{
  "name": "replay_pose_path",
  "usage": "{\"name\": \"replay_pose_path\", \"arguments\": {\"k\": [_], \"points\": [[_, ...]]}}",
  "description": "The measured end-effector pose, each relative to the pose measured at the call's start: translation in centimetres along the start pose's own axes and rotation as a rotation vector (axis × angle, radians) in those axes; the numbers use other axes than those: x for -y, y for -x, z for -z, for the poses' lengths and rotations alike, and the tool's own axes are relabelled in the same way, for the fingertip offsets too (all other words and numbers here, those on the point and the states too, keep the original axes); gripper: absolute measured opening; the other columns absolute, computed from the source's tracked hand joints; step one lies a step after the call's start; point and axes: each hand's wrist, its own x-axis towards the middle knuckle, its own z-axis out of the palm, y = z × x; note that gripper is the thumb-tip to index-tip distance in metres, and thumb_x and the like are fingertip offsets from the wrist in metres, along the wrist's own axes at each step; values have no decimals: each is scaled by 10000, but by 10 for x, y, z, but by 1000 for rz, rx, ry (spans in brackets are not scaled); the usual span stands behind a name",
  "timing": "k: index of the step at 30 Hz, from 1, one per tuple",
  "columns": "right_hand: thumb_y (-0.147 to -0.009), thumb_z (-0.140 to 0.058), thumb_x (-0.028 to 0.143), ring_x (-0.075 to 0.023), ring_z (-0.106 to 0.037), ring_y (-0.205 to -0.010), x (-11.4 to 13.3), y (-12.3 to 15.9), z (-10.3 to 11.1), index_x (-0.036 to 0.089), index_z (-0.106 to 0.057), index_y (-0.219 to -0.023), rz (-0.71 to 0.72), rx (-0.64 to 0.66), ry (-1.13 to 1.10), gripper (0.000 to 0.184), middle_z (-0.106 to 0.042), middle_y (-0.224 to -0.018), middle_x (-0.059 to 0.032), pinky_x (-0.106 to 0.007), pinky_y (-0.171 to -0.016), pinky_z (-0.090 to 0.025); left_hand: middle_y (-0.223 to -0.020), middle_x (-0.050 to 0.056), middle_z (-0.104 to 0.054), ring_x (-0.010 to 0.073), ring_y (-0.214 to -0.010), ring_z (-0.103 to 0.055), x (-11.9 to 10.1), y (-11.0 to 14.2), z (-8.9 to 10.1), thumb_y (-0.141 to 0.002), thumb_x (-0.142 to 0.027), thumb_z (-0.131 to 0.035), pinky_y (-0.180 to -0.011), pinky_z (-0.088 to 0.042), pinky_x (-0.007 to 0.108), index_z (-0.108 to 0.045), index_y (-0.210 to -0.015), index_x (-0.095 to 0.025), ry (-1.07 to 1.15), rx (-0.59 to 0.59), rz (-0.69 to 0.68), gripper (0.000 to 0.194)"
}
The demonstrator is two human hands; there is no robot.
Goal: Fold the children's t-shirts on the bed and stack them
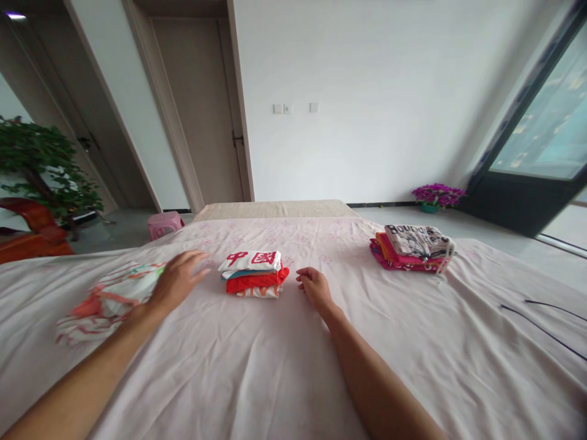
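A small stack of folded clothes [254, 281] lies on the pink bedsheet [275, 366] between my hands. Its top piece is a white garment [251, 261] with red characters; red, blue and orange-patterned cloth shows beneath. To the left of the stack, my left hand [180, 278] is open, fingers spread, and holds nothing. Just right of the stack and apart from it is my right hand [315, 288], its fingers loosely bent and slightly apart, also without anything in it. A crumpled white garment with coral stripes [112, 299] lies beside my left forearm, which partly covers it.
Another folded stack [410, 250], in pink, orange and printed white, lies at the right. Dark cords [545, 333] cross the sheet at far right. Beyond the bed are a pink stool [165, 225], purple flowers [439, 194] and a leafy plant [41, 162].
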Motion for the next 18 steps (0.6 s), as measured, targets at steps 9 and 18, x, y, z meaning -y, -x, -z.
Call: {"name": "replay_pose_path", "arguments": {"k": [9, 18], "points": [[-749, -486, 179, -129, -635, -609, 4, 7, 1, 190, -686, -967, 34, 12, 29, 296, -706, -828, -18, -255, -615, -496, -1045, 84, -714, 228, -992, -645, -52, -23, -70, -898, -297, -478, -930, -455, 337, -689, -960, -240, -45, 169, -76, 227], [-781, -678, 447, -205, -625, -1010, 59, 32, -18, 227, -570, -1254, 185, 198, -407, 533, -642, -1210, -73, -337, -838, -514, -774, -17, -654, 132, -683, -607, -119, -49, -4, -711, -471, -700, -630, -474, 219, -634, -909, -183, 996, -127, 403, 356]]}}
